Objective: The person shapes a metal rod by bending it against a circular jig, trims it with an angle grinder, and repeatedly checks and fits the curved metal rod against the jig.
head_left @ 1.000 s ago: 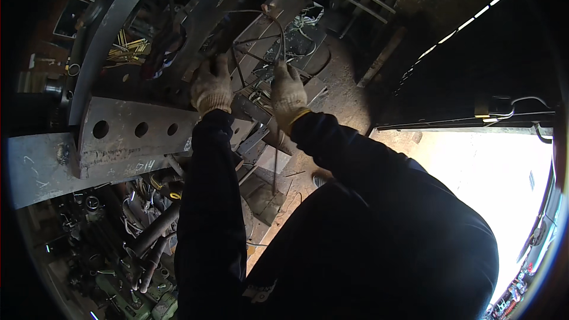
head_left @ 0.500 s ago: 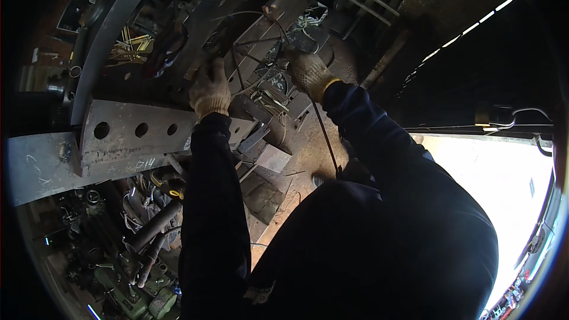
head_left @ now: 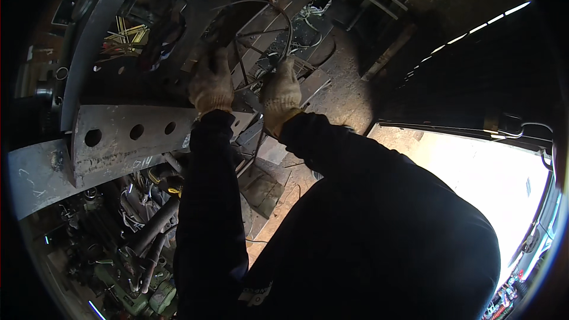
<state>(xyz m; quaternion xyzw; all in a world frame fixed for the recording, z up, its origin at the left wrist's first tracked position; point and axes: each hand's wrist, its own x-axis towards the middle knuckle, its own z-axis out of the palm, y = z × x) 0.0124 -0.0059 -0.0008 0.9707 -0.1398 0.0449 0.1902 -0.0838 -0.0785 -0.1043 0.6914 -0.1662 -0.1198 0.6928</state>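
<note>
In a work glove with a yellow cuff, my right hand [head_left: 280, 92] is closed round a thin, dark bent metal rod [head_left: 289, 26]. Above the hand the rod curves up and over to the left in an arc; below, a length of it runs down past my wrist. Straight thin bars [head_left: 240, 62] show inside the arc. My gloved left hand [head_left: 212, 86] is curled at the end of the steel plate with holes [head_left: 118, 133], left of the bars. Its fingertips are in shadow, so what they grip is hidden.
A long curved steel strip [head_left: 98, 47] rises at the far left, near a bundle of yellow sticks [head_left: 127, 38]. Green machinery [head_left: 127, 293] and pipes [head_left: 157, 225] lie lower left. Tangled cord [head_left: 311, 12] sits beyond my hands. A dark corrugated wall [head_left: 462, 77] stands right.
My right hand has moved left and slightly down, closer to my left hand. The rod's lower length has swung left, from near my knee to below my wrist. My left hand has barely shifted.
</note>
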